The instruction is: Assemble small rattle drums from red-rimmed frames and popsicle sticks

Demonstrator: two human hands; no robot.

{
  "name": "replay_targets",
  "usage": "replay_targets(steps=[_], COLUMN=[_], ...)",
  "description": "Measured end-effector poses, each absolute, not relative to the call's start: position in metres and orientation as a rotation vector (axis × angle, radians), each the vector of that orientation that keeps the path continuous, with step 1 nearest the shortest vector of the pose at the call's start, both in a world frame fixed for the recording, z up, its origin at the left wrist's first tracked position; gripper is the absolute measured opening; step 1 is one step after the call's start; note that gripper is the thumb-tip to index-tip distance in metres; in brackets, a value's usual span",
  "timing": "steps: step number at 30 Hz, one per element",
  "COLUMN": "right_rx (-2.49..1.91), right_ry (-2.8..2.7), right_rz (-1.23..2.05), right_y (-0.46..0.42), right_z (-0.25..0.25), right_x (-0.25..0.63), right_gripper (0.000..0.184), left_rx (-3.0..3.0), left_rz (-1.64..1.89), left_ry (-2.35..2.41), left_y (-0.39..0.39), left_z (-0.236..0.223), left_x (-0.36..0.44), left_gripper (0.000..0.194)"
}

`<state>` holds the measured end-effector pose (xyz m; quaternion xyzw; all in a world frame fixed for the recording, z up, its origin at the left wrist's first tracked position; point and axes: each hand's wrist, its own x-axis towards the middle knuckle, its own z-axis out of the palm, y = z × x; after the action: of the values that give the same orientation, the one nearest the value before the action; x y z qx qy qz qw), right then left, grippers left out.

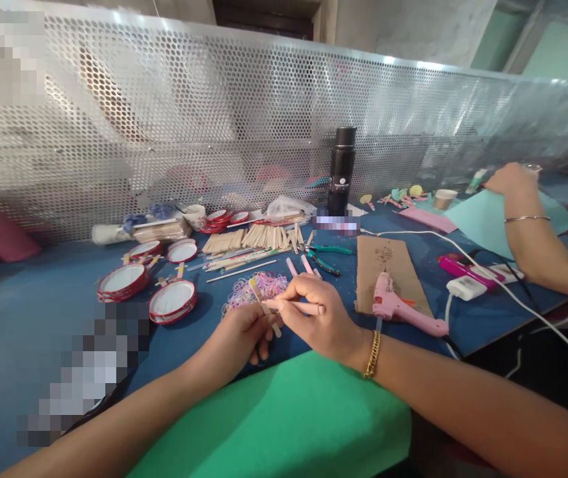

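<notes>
My left hand (246,335) is closed on a flat wooden craft stick (258,292) with a yellow patch near its upper end. A slim pink marker pen (308,308) is pinched in my right hand (321,315), its tip against or very close to the stick. Just behind both hands lies a loose heap of pastel rubber bands (248,290). Further pink pens (292,267) rest beyond my right hand. Green paper (284,411) spreads below my forearms.
Red-rimmed white discs (173,302) sit at left, with craft sticks (268,238) and green-handled pliers (331,249) behind. A pink glue gun (403,309) rests on cardboard (371,255). A black bottle (342,172) stands by the perforated screen (274,99). Another person's hand (515,179) touches light-blue paper (483,219).
</notes>
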<state>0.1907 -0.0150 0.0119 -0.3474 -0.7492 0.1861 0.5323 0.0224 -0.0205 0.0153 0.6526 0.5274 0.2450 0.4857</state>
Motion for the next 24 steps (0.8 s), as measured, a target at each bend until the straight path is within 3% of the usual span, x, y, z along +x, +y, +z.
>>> replay_targets(steps=[24], right_rx=[-0.821], right_ry=[-1.780], right_rz=[0.411], right_y=[-0.0135], right_z=[0.0110], right_x=[0.1907], right_gripper=[0.016], left_rx=[1.604], left_rz=[0.602], left_ry=[1.268], left_y=[-0.0198], left_z=[0.0129], left_x=[0.0218], left_gripper=[0.027])
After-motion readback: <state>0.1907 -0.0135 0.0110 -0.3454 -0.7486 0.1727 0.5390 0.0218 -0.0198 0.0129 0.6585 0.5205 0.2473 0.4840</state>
